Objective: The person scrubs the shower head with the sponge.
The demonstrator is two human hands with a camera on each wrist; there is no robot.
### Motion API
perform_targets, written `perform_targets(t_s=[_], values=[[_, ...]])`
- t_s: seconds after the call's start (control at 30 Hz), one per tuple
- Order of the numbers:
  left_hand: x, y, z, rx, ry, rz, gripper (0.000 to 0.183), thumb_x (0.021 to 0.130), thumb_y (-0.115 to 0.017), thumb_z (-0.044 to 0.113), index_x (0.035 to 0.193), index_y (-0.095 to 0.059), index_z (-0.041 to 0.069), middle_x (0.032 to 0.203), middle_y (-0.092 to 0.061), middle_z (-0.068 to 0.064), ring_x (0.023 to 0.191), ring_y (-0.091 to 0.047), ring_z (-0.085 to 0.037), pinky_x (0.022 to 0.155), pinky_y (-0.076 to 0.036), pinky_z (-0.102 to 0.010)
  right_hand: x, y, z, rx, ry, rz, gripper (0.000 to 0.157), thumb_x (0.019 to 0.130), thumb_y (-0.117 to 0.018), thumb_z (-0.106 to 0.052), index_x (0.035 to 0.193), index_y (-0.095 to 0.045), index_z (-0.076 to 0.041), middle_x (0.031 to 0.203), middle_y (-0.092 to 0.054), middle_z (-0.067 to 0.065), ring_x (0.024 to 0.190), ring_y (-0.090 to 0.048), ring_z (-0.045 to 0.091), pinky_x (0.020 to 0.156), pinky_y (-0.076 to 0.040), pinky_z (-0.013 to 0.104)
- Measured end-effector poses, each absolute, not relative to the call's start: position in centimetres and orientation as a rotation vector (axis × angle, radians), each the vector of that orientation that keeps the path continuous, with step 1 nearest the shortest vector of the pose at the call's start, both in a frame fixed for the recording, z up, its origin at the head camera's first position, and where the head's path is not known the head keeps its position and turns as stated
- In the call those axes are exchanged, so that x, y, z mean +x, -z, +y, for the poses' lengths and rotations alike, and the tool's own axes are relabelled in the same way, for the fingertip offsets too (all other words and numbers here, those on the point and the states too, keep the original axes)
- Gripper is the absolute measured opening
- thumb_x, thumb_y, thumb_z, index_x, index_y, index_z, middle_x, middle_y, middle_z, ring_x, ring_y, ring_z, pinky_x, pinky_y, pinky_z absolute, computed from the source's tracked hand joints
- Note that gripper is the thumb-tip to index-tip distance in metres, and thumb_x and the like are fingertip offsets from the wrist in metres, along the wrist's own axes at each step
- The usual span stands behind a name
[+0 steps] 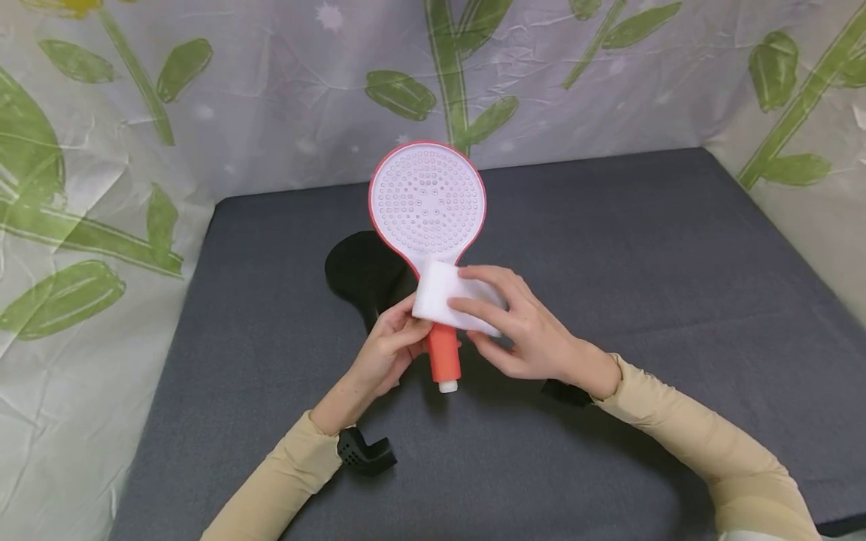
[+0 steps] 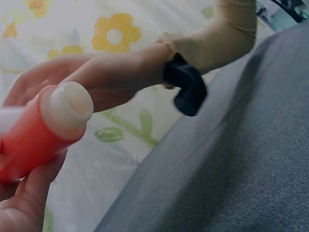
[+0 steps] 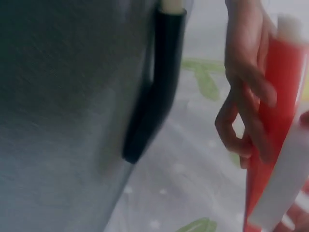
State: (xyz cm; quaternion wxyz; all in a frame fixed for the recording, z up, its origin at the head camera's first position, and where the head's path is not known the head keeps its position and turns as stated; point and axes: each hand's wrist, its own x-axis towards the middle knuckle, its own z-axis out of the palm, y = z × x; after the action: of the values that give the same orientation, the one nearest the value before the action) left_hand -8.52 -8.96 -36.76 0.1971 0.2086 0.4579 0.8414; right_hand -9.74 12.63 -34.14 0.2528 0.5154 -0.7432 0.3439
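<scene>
A red shower head with a round white nozzle face stands upright, face toward the head camera. My left hand grips its red handle from the left, and the white threaded end pokes out below. With spread fingers, my right hand holds a white sponge across the neck, just under the nozzle face. In the right wrist view the sponge lies slanted along the red handle, beside the left hand's fingers. Part of the neck is hidden behind the sponge.
Behind the hands, a black shower head lies on the dark grey tabletop, its handle partly covered by the left hand. Pale sheets with printed green leaves hang around the table. A black wrist mount sits on the left wrist.
</scene>
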Motion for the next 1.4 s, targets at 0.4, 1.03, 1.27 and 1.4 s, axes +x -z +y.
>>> perform_targets(t_s=[0.4, 1.03, 1.27, 1.4], values=[[-9.3, 36.3, -9.6, 0.728, -2.414, 1.253, 0.038, 0.09, -0.04, -0.01, 0.127, -0.045, -0.005, 0.117, -0.057, -0.017, 0.112, -0.055, -0.033, 0.087, -0.049, -0.037, -8.4, 34.9, 13.5, 1.729, -0.923, -1.826, 0.032, 0.081, -0.054, -0.008, 0.112, -0.061, -0.004, 0.119, -0.048, 0.026, 0.111, -0.048, 0.039, 0.091, -0.041, 0.048], [-8.6, 35.9, -9.5, 0.636, -2.404, 1.309, 0.038, 0.09, -0.032, -0.01, 0.126, -0.04, -0.007, 0.117, -0.054, -0.01, 0.107, -0.054, -0.022, 0.092, -0.046, -0.034, -7.9, 34.9, 12.6, 1.666, -0.939, -1.903, 0.033, 0.084, -0.055, -0.008, 0.116, -0.058, -0.003, 0.123, -0.045, 0.027, 0.114, -0.045, 0.038, 0.094, -0.039, 0.046], [-8.8, 35.8, -9.4, 0.519, -2.404, 1.327, 0.041, 0.095, -0.045, 0.002, 0.133, -0.034, -0.01, 0.112, -0.056, -0.008, 0.102, -0.057, -0.019, 0.085, -0.05, -0.032, -8.0, 35.3, 12.8, 1.733, -0.905, -1.862, 0.033, 0.082, -0.056, -0.007, 0.115, -0.058, -0.003, 0.122, -0.045, 0.026, 0.114, -0.045, 0.039, 0.094, -0.041, 0.047], [-8.6, 36.1, -9.3, 0.539, -2.396, 1.28, 0.03, 0.095, -0.044, -0.001, 0.125, -0.046, -0.002, 0.108, -0.057, -0.007, 0.094, -0.058, -0.017, 0.082, -0.05, -0.028, -8.9, 35.6, 12.7, 1.606, -0.988, -1.903, 0.031, 0.083, -0.055, -0.008, 0.114, -0.056, -0.003, 0.122, -0.043, 0.028, 0.114, -0.043, 0.038, 0.091, -0.042, 0.043]])
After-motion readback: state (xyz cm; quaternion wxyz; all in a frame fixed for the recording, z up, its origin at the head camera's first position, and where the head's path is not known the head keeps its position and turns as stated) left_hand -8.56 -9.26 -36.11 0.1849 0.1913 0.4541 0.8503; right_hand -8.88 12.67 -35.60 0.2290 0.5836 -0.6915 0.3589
